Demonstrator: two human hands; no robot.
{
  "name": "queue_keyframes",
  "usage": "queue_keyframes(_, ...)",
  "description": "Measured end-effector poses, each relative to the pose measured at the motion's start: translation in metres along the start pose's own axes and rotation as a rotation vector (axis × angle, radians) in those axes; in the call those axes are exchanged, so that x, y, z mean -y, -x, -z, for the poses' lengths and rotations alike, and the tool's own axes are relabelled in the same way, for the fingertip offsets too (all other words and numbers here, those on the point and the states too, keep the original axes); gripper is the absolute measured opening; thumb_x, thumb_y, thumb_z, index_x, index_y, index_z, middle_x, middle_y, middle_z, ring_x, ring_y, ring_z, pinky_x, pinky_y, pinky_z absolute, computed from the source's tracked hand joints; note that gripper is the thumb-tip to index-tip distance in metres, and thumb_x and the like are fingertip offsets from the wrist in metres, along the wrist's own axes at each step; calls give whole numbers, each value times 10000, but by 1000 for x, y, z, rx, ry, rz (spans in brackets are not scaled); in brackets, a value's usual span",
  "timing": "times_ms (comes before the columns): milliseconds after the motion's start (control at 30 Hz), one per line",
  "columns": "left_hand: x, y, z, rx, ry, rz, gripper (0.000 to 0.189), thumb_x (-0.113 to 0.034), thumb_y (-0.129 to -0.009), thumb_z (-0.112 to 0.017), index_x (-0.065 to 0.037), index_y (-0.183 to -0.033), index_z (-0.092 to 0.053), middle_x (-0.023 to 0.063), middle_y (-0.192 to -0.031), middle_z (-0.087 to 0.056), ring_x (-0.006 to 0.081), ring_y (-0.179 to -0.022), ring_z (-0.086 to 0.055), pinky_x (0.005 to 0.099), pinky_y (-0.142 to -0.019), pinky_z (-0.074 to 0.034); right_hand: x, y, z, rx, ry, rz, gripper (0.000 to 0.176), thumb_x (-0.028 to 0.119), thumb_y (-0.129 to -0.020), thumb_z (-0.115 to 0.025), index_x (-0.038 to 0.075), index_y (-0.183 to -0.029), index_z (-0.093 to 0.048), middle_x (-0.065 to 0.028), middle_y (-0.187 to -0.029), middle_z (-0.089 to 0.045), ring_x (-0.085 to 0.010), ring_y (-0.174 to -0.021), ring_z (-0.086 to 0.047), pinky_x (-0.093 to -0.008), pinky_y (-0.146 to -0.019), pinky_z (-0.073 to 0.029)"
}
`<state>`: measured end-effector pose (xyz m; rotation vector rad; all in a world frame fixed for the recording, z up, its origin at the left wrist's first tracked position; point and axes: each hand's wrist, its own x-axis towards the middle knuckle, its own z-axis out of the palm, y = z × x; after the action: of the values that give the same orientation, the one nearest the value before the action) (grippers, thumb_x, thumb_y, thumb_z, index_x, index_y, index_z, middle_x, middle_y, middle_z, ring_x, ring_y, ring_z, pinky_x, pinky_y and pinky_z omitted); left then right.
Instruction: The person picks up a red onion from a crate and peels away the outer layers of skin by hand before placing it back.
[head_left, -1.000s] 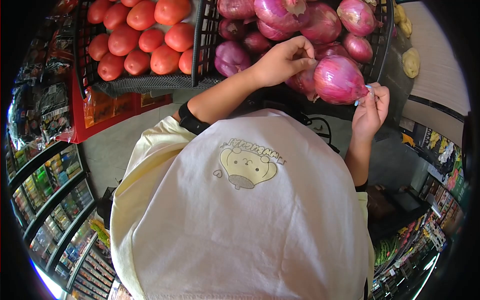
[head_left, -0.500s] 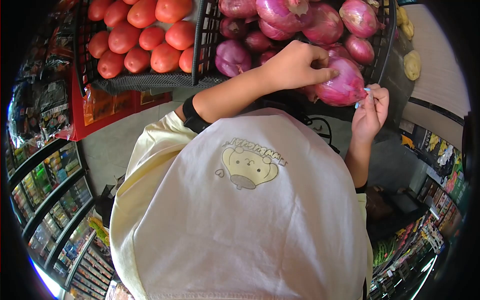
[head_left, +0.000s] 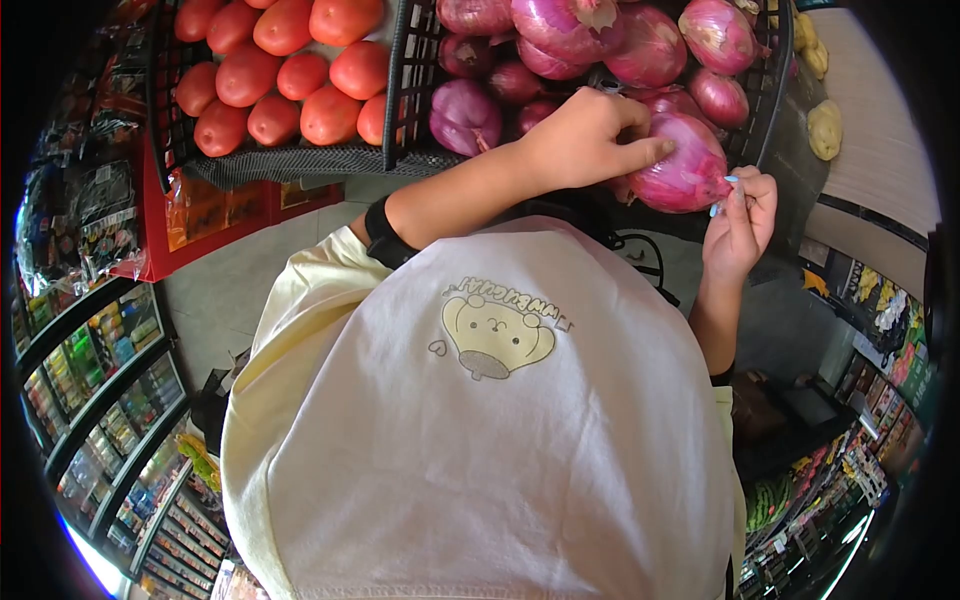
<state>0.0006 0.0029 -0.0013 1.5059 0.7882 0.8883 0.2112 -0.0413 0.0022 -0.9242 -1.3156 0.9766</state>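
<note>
A large red onion is held between my two hands at the front edge of a black crate of red onions. My left hand grips the onion's left side, its thumb lying on the skin and its other fingers curled behind, partly hidden. At the onion's right end, my right hand pinches the pointed tip between thumb and fingertips. Behind my hands lie more red onions, and one purple onion rests left of them, near my left forearm.
Red tomatoes fill a crate to the left. Pale yellow-green produce lies at the right beside a light panel. Shelves of packaged goods stand at the lower left; a red box edge is below the tomatoes.
Both hands hold the same onion in nearly the same place. The left hand has shifted very slightly down and left.
</note>
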Motion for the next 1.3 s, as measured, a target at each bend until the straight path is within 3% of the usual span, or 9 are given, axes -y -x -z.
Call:
queue_keyframes(67,-1,-1,0,16,-125,-27,284,-197,-842,-587,3,-652,-518,48,-548,-473,81,-509,-427,260,-479,-378,-1,0,1,8,27,10,57,67,-846,-507,29,-864,-469,-30,-779,-397,-90,-680,-346,-210,-606,-269)
queue_keyframes(200,5,-2,-2,8,-50,-2,286,-198,-834,-595,3,-645,-520,53,-540,-476,91,-501,-416,261,-478,-376,0,1,-1,10,25,12,53,64,-847,-507,31,-865,-469,-33,-785,-403,-90,-680,-345,-210,-605,-269)
queue_keyframes(267,12,-2,-3,-63,-38,-120,285,-203,-827,-608,4,-651,-519,43,-529,-468,82,-488,-421,264,-462,-373,1,1,-3,3,25,11,53,63,-847,-507,31,-866,-470,-34,-787,-405,-90,-681,-345,-210,-604,-269)
queue_keyframes(467,4,1,0,-1,5,6,287,-210,-824,-617,7,-661,-523,30,-530,-466,65,-500,-438,258,-465,-386,3,2,-5,13,4,8,62,41,-835,-522,23,-851,-465,-32,-782,-420,-89,-703,-333,-212,-629,-261)
queue_keyframes(700,3,-1,-2,-9,-50,-34,253,-179,-811,-612,15,-667,-535,45,-528,-480,79,-489,-443,262,-472,-392,3,3,-6,26,20,17,57,52,-842,-514,30,-860,-465,-35,-786,-413,-91,-701,-336,-209,-619,-264)
queue_keyframes(867,16,-3,-1,-22,-113,-161,205,-144,-816,-567,25,-701,-547,84,-579,-499,140,-530,-470,291,-514,-402,4,3,-7,20,26,14,59,37,-835,-520,23,-853,-465,-34,-779,-416,-88,-703,-331,-208,-623,-265)
queue_keyframes(1100,9,2,0,-62,-94,-61,219,-172,-801,-586,17,-712,-523,114,-622,-492,206,-561,-468,330,-539,-398,5,5,-9,16,22,16,59,31,-831,-519,20,-854,-465,-37,-787,-417,-90,-708,-337,-208,-624,-268)
queue_keyframes(1167,9,0,-2,-63,-268,-227,263,-191,-786,-612,12,-675,-487,110,-611,-475,225,-557,-452,335,-536,-392,5,6,-8,13,24,17,58,33,-832,-516,20,-854,-464,-39,-788,-417,-92,-708,-339,-208,-624,-269)
queue_keyframes(1300,9,-1,-3,-53,-198,-221,280,-192,-774,-623,7,-658,-463,106,-606,-465,229,-557,-443,338,-535,-391,1,6,-4,-1,15,17,58,40,-836,-513,20,-855,-462,-38,-783,-417,-94,-706,-339,-209,-624,-267)
